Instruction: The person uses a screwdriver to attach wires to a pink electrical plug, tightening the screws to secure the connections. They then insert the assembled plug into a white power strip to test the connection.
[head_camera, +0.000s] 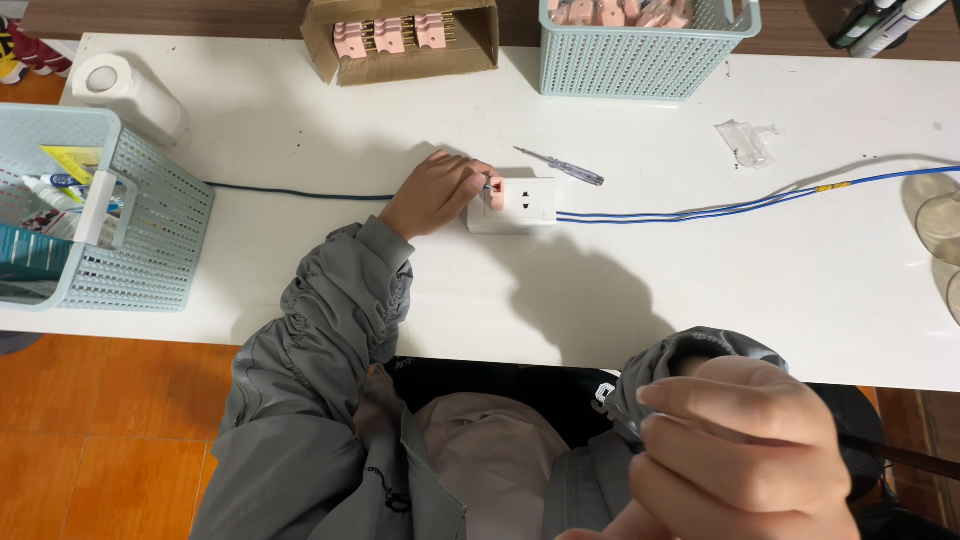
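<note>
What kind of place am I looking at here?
Probably a small electrical assembly bench: a white wall socket under the left hand, blue wires, a screwdriver, and a basket of pink parts.

The person wears a puffy grey jacket. The left sleeve (320, 330) is full of wrinkles and ends in a snug cuff. The right sleeve (690, 352) is grey too. Under the open jacket is a pale pink top (490, 450).

left hand (440, 192) outstretched, fingers curled; right hand (735, 460) raised close, loosely closed
</note>
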